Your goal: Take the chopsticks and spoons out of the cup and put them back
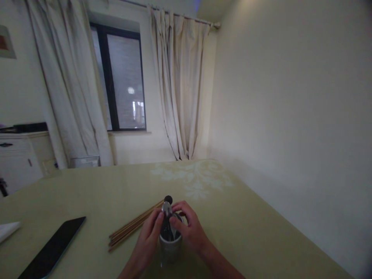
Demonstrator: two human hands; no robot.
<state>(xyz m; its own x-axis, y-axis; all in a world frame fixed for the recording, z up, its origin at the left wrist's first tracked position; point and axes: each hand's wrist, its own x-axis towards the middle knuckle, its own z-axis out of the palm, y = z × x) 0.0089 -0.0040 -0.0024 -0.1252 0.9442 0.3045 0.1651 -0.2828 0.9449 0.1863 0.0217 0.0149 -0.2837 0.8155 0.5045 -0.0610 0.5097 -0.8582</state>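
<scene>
A small grey cup point(170, 248) stands near the front edge of the table point(247, 217), with metal utensils inside it. My left hand point(148, 240) grips a silver utensil handle point(166, 209) that sticks up from the cup. My right hand point(188, 228) curls over the cup's rim on the right side, its fingers touching the utensils. A bundle of wooden chopsticks point(132, 226) lies flat on the table just left of the cup, angled from lower left to upper right.
A dark phone point(54, 250) lies on the table at the front left, with a white paper corner point(7, 230) beyond it. A white cabinet point(17, 159) stands at the far left. A curtained window point(122, 81) is behind the table, a wall point(290, 116) on the right.
</scene>
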